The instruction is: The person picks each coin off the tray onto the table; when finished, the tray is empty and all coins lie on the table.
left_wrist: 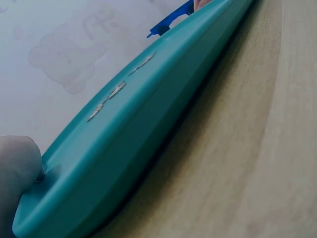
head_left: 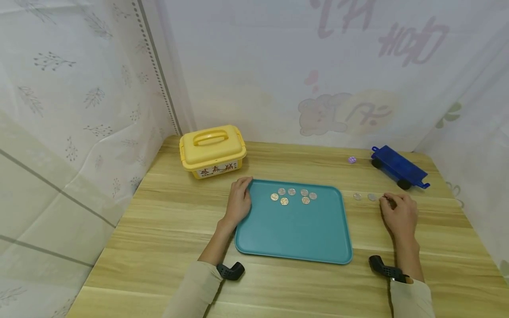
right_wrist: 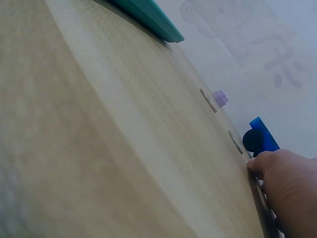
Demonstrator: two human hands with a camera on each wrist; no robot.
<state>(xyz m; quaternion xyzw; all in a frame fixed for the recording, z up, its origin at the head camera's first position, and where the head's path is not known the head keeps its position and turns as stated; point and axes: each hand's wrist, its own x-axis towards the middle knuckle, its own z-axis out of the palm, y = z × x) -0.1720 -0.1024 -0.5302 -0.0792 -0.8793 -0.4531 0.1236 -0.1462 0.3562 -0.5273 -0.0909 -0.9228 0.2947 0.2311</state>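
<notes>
A teal tray (head_left: 294, 238) lies on the table with several silver and gold-toned coins (head_left: 292, 191) near its far side. My left hand (head_left: 239, 202) holds the tray's far left corner; in the left wrist view a digit (left_wrist: 19, 161) curves over the rim. To the right of the tray, two silver coins (head_left: 357, 196) lie apart on the wood. Beside them, my right hand (head_left: 400, 214) pinches another coin (head_left: 383, 197) at the tabletop, mostly covered by the fingertips. The right wrist view shows the thumb (right_wrist: 262, 163) low against the table, just past the two coins.
A yellow lidded box (head_left: 214, 152) with a handle stands at the back left. A blue toy wagon (head_left: 399, 165) with black wheels is behind my right hand, near a small purple block (head_left: 351, 160). Patterned cloth walls (head_left: 254, 79) border the wooden table (head_left: 159, 238).
</notes>
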